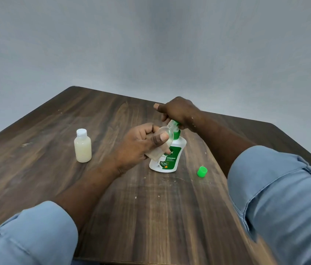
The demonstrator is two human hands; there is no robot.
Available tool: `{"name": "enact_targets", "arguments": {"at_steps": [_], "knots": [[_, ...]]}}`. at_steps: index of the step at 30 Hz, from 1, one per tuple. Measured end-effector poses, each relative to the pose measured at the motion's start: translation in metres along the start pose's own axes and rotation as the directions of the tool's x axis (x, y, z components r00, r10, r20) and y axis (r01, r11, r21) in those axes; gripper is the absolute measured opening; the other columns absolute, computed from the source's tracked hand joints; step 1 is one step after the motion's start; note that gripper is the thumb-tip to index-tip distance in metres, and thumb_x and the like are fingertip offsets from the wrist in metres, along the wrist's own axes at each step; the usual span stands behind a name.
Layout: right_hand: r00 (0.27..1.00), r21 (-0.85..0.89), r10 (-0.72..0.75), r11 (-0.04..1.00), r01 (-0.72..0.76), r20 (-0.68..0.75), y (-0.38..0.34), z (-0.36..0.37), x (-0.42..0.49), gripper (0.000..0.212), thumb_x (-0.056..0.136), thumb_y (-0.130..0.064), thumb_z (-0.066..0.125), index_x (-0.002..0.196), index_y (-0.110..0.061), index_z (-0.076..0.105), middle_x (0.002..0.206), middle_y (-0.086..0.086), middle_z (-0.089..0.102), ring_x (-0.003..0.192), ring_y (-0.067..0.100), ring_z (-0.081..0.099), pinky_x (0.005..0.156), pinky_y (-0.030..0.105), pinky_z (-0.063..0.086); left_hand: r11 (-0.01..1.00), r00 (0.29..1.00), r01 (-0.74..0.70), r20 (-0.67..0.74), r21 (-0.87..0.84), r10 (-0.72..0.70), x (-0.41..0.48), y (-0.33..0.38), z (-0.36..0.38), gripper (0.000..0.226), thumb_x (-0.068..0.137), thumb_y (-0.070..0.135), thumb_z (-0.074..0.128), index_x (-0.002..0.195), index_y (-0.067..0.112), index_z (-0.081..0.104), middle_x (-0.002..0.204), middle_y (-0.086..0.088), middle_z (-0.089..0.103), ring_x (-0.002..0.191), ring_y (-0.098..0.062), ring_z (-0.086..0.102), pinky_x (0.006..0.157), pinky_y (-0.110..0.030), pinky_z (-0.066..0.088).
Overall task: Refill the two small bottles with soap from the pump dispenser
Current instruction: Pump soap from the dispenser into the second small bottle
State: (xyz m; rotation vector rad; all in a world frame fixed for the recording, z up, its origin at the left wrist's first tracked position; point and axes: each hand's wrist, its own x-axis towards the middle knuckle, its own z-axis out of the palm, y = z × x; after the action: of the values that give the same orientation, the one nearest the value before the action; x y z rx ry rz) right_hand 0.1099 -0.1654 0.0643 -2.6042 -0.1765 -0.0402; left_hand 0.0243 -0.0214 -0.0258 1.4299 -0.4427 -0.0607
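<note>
At the left, a capped small bottle is seen standing upright on the desk, filled nearly to the shoulder with pale soap; it is judged done. Right of it, toward the middle, a second small bottle is held tilted in the left hand, whose grip is closed around its body, its open mouth brought up to the green nozzle of the pump dispenser. Some pale soap is seen in its lower part, so this refill is judged under way and not finished. The pump head is covered by the right hand, curled down over it; whether it is being pressed cannot be told. A green cap lies on the desk near and right of the dispenser, still to be fitted. Open desk is left on the near side and far left; the right edge runs close past the green cap.
</note>
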Motion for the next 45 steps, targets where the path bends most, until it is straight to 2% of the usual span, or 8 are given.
{"name": "enact_targets", "arguments": {"at_steps": [3,7,10,19,26,30,40,45], "knots": [[1.0,-0.052,-0.019,0.998,0.02,0.012,-0.001,-0.001,-0.002,0.052,0.103,-0.051,0.05,0.074,-0.012,0.069,0.062,-0.004,0.062,0.054,0.013,0.055,0.058,0.025,0.042,1.0,0.997,-0.003,0.079,-0.022,0.004,0.005,-0.002,-0.006,0.04,0.095,0.037,0.064,0.11,0.0,0.061,0.094,-0.023,0.077,0.055,-0.013,0.059,0.041,-0.018,0.036],[0.996,-0.232,-0.061,0.97,0.075,0.069,0.0,0.007,-0.005,0.051,0.108,-0.046,0.04,0.08,-0.013,0.067,0.072,-0.001,0.062,0.064,0.016,0.058,0.077,0.033,0.051,0.992,0.983,-0.003,0.181,-0.126,0.026,0.008,-0.017,-0.012,0.053,0.085,0.054,0.076,0.107,0.007,0.067,0.097,-0.026,0.076,0.057,-0.016,0.063,0.04,-0.02,0.038],[0.997,-0.215,-0.031,0.976,0.045,0.066,0.002,0.01,-0.004,0.052,0.107,-0.047,0.041,0.074,-0.015,0.065,0.07,-0.002,0.062,0.062,0.014,0.058,0.068,0.029,0.048,0.979,0.98,0.011,0.198,-0.206,0.03,0.007,-0.023,-0.01,0.045,0.08,0.057,0.081,0.1,0.017,0.073,0.097,-0.027,0.076,0.06,-0.022,0.066,0.039,-0.02,0.041],[0.996,-0.07,0.038,0.997,-0.033,0.083,0.0,0.004,0.007,0.038,0.099,-0.044,0.058,0.075,-0.014,0.062,0.065,-0.001,0.057,0.051,0.009,0.05,0.037,0.014,0.038,0.966,0.978,0.055,0.21,-0.253,-0.001,0.003,-0.019,-0.01,0.05,0.084,0.036,0.071,0.12,0.002,0.06,0.108,-0.026,0.076,0.073,-0.027,0.077,0.046,-0.024,0.054],[0.991,-0.035,0.078,0.997,-0.075,0.107,0.006,0.016,0.013,0.035,0.098,-0.038,0.058,0.07,-0.016,0.059,0.07,0.001,0.06,0.061,0.014,0.054,0.06,0.028,0.047,0.969,0.974,0.062,0.228,-0.241,-0.006,0.0,-0.019,-0.005,0.036,0.087,0.018,0.069,0.118,0.005,0.057,0.111,-0.025,0.076,0.076,-0.028,0.077,0.05,-0.03,0.057],[0.996,-0.098,0.035,0.995,-0.027,0.085,0.005,0.015,0.004,0.045,0.105,-0.043,0.05,0.069,-0.017,0.062,0.047,-0.008,0.058,0.052,0.013,0.052,0.062,0.029,0.046,0.975,0.98,0.052,0.201,-0.215,-0.008,-0.001,-0.017,-0.006,0.033,0.089,0.014,0.075,0.116,0.005,0.058,0.107,-0.025,0.076,0.074,-0.029,0.075,0.046,-0.028,0.055],[0.996,-0.166,-0.033,0.985,0.047,0.084,-0.002,0.007,0.004,0.041,0.104,-0.042,0.051,0.067,-0.026,0.056,0.057,-0.006,0.061,0.059,0.013,0.054,0.06,0.027,0.044,0.992,0.99,0.002,0.138,-0.128,0.016,-0.002,-0.011,-0.003,0.048,0.073,0.03,0.087,0.111,0.011,0.063,0.104,-0.034,0.072,0.088,-0.068,0.062,0.046,-0.029,0.056],[0.994,-0.088,0.02,0.996,-0.011,0.103,0.007,0.014,0.008,0.043,0.104,-0.045,0.05,0.067,-0.025,0.059,0.05,-0.007,0.06,0.056,0.016,0.052,0.059,0.03,0.045,0.998,0.992,-0.03,0.123,-0.052,0.037,-0.002,-0.013,-0.002,0.041,0.081,0.018,0.087,0.11,0.008,0.06,0.096,-0.031,0.073,0.073,-0.047,0.07,0.044,-0.03,0.055]]}}
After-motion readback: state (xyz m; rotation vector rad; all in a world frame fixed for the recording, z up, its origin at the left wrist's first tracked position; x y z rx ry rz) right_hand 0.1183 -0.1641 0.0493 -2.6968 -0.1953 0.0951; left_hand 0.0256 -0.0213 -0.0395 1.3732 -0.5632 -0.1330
